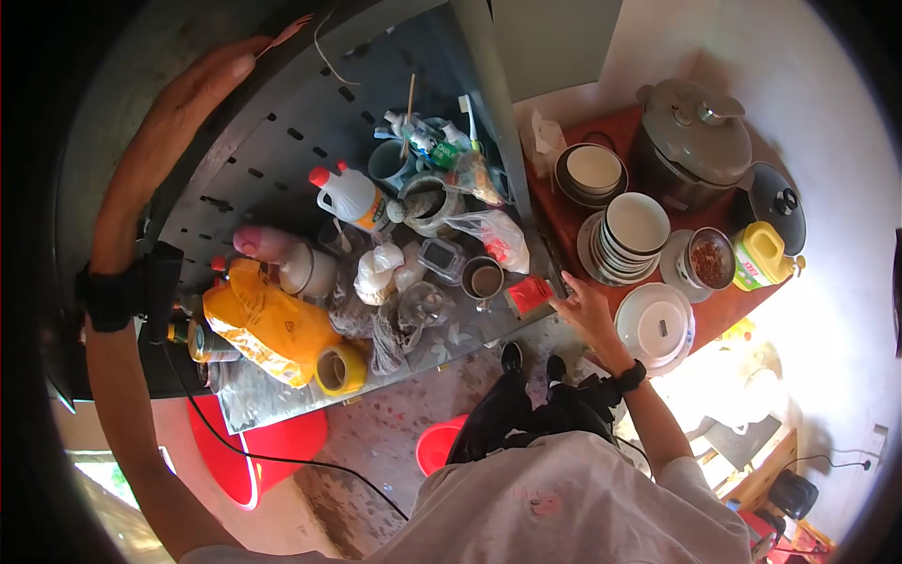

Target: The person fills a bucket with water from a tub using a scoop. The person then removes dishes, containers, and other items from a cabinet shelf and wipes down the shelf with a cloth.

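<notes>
My left hand is raised at the upper left beside the dark cabinet's edge, its fingers closed on a small pinkish fork with the prongs pointing away. Lower right, my right hand is between the cabinet surface and the red-brown table. Its fingers are apart and I see nothing held in them. Just left of its fingertips lies a red packet, and a stack of white bowls stands beyond the hand. White plates are to its right.
The dark cabinet surface holds an orange bag, yellow tape roll, white jug, metal mug and toothbrush cups. A large pressure cooker and yellow container stand on the table. A red basin is on the floor.
</notes>
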`<action>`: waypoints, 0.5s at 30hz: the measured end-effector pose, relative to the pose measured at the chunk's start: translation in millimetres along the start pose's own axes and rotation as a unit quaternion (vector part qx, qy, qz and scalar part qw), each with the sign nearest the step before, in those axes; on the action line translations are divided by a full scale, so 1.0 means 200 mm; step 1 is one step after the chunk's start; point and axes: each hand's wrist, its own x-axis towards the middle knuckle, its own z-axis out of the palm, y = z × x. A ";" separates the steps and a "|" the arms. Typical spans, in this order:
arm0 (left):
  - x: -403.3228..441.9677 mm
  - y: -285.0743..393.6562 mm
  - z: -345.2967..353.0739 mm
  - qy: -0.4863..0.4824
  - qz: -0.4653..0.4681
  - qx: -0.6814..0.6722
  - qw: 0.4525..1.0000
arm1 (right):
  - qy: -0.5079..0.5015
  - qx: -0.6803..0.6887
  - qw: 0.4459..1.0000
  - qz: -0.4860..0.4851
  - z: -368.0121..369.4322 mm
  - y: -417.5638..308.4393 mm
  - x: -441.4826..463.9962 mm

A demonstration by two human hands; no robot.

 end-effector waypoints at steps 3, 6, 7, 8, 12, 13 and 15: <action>-0.07 0.01 0.08 0.038 -0.002 -0.075 0.996 | 0.009 0.009 1.000 -0.018 -0.02 0.01 -0.02; -0.11 0.03 0.11 0.115 0.065 0.036 0.991 | 0.007 -0.024 0.996 -0.089 0.00 0.04 -0.02; -0.12 0.03 0.13 0.141 0.076 0.060 0.985 | 0.005 -0.046 0.993 -0.107 0.01 0.05 -0.03; -0.13 0.04 0.13 0.162 0.107 0.094 0.977 | 0.006 -0.046 0.992 -0.117 0.03 0.07 -0.04; -0.16 0.06 0.16 0.220 0.188 0.157 0.944 | -0.028 -0.041 0.995 -0.082 0.03 0.08 -0.05; -0.16 0.06 0.18 0.245 0.186 0.153 0.939 | -0.021 -0.052 0.992 -0.113 0.02 0.07 -0.05; -0.17 0.08 0.20 0.280 0.188 0.148 0.930 | -0.008 -0.070 0.986 -0.150 -0.05 -0.02 -0.02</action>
